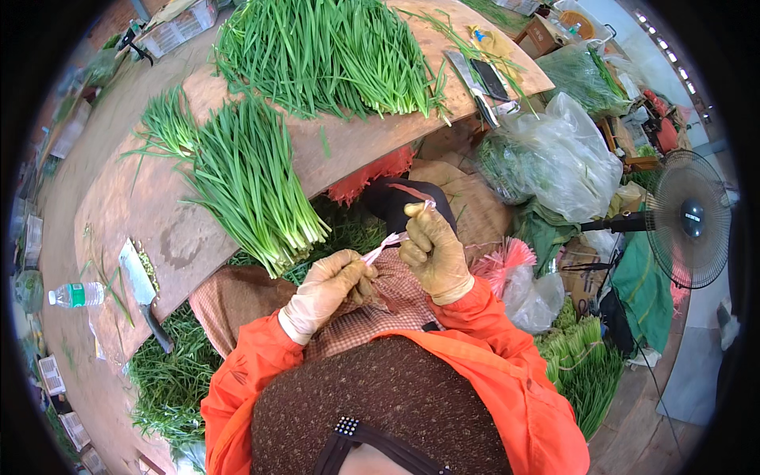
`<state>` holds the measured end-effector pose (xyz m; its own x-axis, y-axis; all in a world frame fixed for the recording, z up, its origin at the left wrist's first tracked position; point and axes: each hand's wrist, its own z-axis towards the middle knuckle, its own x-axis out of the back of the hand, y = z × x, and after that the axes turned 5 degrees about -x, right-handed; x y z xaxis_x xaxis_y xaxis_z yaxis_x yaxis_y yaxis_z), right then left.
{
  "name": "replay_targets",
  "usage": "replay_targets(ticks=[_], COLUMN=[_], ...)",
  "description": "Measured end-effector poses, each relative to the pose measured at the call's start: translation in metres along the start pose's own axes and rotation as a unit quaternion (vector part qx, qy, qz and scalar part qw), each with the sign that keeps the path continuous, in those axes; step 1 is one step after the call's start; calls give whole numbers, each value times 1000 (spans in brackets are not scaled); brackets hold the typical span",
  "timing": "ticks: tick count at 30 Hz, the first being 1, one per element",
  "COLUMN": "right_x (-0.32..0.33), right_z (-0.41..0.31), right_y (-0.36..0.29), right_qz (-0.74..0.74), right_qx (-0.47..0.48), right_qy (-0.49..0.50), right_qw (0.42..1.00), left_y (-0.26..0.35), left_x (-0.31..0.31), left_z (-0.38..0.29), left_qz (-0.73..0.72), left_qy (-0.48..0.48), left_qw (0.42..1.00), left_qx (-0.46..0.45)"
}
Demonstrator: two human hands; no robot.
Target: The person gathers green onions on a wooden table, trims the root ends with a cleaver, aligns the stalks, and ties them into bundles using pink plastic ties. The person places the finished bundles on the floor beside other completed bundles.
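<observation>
Over the lap, in front of the checked apron (356,320), my gloved left hand (338,276) pinches one end of a pale pink plastic strip (382,246). My gloved right hand (430,246) grips the strip farther along, and a reddish end sticks out above its fingers. Between the two hands the strip looks twisted. A bundle of garlic chives (255,184) lies just beyond my left hand, its pale cut ends jutting over the table edge. Beside it on the wooden table (196,237) rests a smaller bunch of chives (169,124).
A large chive heap (332,53) covers the table's far side. A cleaver (139,279) and water bottle (77,294) lie left; a knife (475,86) and smartphone (490,79) lie far right. At right stand a fan (689,219), plastic-bagged greens (552,148) and tied chives (582,362).
</observation>
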<state>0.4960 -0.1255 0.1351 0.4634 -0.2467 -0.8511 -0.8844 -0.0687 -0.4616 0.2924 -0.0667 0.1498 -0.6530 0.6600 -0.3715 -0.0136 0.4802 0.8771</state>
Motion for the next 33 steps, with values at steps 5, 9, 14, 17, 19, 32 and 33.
replay_targets(ticks=[5, 9, 14, 17, 19, 32, 33], right_x=[1, 2, 2, -2, -5, -8, -8], right_z=[-2, -3, -2, -3, -4, -6, -5], right_y=[11, 22, 23, 19, 17, 22, 23], right_qz=[-363, -441, -469, -480, -459, -394, -402], right_qx=[48, -13, -52, -102, -128, -222, -184], right_qy=[-82, -98, -46, -12, 2, -31, -22], right_qw=[927, 892, 880, 872, 879, 891, 897], left_y=[5, 5, 2, 0, -4, -17, -17], left_x=[3, 8, 18, 17, 13, 12, 12], left_z=[-7, -6, -11, -17, -20, -13, -14], left_qz=[-180, -182, -89, -16, 66, 86, 71], left_qy=[45, 54, 35, 88, 92, 109, 106], left_qw=[981, 979, 991, 995, 993, 983, 985], left_qx=[52, 69, 89, 44, -41, -118, -118])
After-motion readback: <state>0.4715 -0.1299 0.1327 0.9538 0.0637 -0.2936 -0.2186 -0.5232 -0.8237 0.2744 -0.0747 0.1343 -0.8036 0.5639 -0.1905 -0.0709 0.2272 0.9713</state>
